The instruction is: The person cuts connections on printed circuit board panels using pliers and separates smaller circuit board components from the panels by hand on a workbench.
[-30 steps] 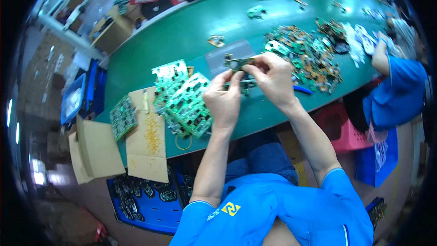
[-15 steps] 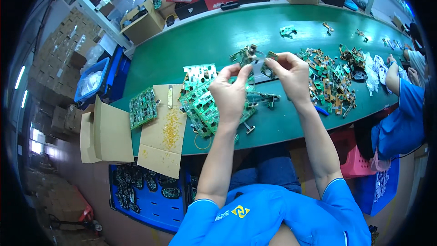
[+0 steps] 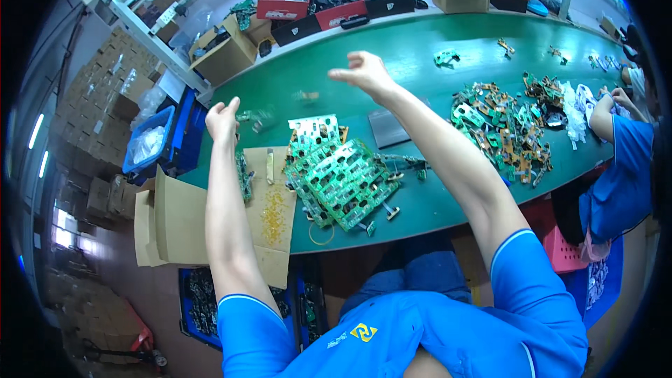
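Observation:
My left hand (image 3: 222, 120) is at the left of the green table, fingers curled. A small green circuit board (image 3: 256, 118), blurred by motion, sticks out from its fingers. My right hand (image 3: 365, 75) reaches over the far middle of the table, fingers apart and holding nothing. Just left of it is a blurred small orange-brown piece (image 3: 306, 96); whether it is in the air or on the table I cannot tell. Nearer me lies a pile of green circuit board panels (image 3: 343, 182). My left forearm partly hides another board stack (image 3: 244, 176).
A flat dark grey block (image 3: 388, 128) lies behind the panels. Right of my right forearm is a heap of small boards (image 3: 514, 126). Cardboard (image 3: 269, 259) with yellow bits overhangs the front edge. Open boxes (image 3: 336, 7) line the back. A co-worker (image 3: 616, 168) sits at right.
My hands have moved apart from the middle: the left one went left, the right one went up and left. My right hand has let go of its piece. The grey block is uncovered.

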{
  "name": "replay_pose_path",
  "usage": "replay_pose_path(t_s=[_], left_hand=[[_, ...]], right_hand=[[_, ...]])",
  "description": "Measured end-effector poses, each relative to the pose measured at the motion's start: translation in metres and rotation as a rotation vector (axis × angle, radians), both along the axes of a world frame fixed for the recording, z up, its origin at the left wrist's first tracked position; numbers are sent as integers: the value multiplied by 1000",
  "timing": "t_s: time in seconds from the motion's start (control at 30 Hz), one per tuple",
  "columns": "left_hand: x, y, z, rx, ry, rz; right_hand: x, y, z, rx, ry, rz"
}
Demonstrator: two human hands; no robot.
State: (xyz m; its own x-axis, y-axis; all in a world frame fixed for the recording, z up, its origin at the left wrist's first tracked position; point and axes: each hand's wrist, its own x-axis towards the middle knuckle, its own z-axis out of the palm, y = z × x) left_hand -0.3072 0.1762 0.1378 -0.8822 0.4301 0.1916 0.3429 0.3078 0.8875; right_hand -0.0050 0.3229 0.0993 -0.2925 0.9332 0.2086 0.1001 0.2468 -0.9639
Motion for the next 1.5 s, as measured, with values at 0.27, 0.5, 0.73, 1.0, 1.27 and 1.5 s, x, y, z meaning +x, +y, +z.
replay_pose_path(t_s=[0.27, 0.5, 0.73, 1.0, 1.27, 1.5], left_hand=[[36, -62, -30, 8, -275, -343], [-31, -55, -46, 49, -392, -467], [-69, 9, -36, 144, -480, -654], [50, 104, -22, 241, -553, -815], [-67, 66, -56, 437, -407, -369], [-142, 38, -81, 43, -518, 7]], right_hand=[[143, -96, -12, -7, -146, 324], [222, -154, -13, -243, -55, 182], [260, -189, -7, -245, 42, -68], [261, -210, -3, -118, -109, -106], [290, -239, 0, -141, -197, -222], [271, -222, -6, -128, -255, -158]])
